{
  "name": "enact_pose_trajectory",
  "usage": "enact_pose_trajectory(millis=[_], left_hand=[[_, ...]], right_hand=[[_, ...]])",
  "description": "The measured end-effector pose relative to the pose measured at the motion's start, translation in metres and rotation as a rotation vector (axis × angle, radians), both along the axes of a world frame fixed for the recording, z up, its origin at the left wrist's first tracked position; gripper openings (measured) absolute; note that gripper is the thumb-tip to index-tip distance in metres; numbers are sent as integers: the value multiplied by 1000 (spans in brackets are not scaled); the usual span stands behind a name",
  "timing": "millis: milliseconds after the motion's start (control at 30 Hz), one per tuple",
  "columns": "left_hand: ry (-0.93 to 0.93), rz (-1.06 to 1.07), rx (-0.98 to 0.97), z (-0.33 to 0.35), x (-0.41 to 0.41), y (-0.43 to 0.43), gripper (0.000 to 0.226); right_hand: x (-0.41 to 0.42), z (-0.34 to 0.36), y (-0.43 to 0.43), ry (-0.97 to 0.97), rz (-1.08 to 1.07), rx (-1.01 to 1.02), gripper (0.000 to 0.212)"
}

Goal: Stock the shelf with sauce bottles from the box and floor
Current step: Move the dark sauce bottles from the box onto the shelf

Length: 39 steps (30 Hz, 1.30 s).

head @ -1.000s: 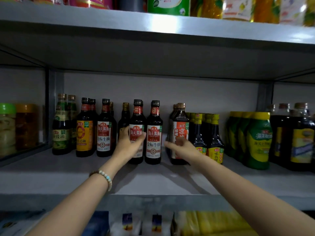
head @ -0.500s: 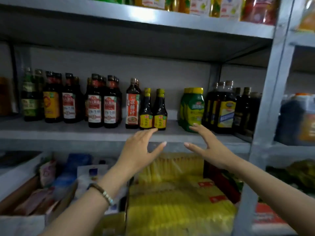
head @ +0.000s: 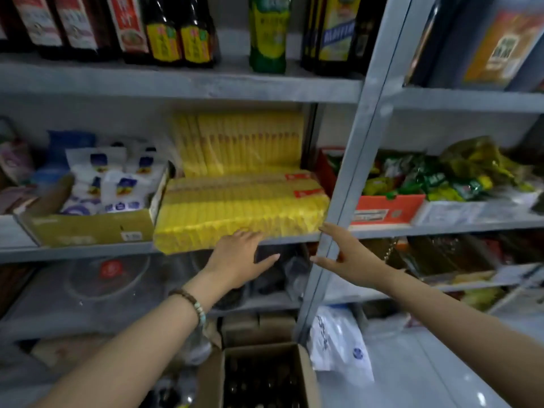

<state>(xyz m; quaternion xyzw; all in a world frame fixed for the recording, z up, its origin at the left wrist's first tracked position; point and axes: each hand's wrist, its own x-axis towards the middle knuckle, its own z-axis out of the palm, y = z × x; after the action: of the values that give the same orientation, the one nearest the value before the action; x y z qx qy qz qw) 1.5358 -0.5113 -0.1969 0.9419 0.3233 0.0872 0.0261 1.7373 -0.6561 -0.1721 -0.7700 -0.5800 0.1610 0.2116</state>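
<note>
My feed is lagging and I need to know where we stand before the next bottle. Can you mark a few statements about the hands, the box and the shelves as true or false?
1. The left hand and the right hand both hold nothing. True.
2. The box on the floor is closed. False: its top is open and dark contents show inside.
3. The yellow packets lie one shelf below the sauce bottles. True.
4. The bracelet is on the right wrist. False: it is on the left wrist.
</note>
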Motion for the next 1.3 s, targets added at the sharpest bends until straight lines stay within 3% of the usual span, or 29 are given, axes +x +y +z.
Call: enact_pose_trajectory(millis=[300,533,633,733,933,1100,1300], left_hand=[[267,-3,-328,-185,-3,-10,64],[371,62,-494,-350,-19,-9,67],[320,133,-554,-436,-14,-9,67],[254,175,-654,-522,-5,-17,66],[164,139,-697,-654,12,-21,75],[174,142,-715,-723,26,-13,78],[88,38,-748,-766,38,-4,60]], right_hand=[[1,-210,-26,196,-138,-335,75],[-10,-379,-30,333,-235,-446,70],[-8,-462,-28,294,-208,-484,69],[-7,-541,-27,310,-195,-480,59],[1,-670,-14,354,-200,-393,60],[6,-736,-8,457,-268,-308,63],[5,-785,0,572,-382,-237,51]])
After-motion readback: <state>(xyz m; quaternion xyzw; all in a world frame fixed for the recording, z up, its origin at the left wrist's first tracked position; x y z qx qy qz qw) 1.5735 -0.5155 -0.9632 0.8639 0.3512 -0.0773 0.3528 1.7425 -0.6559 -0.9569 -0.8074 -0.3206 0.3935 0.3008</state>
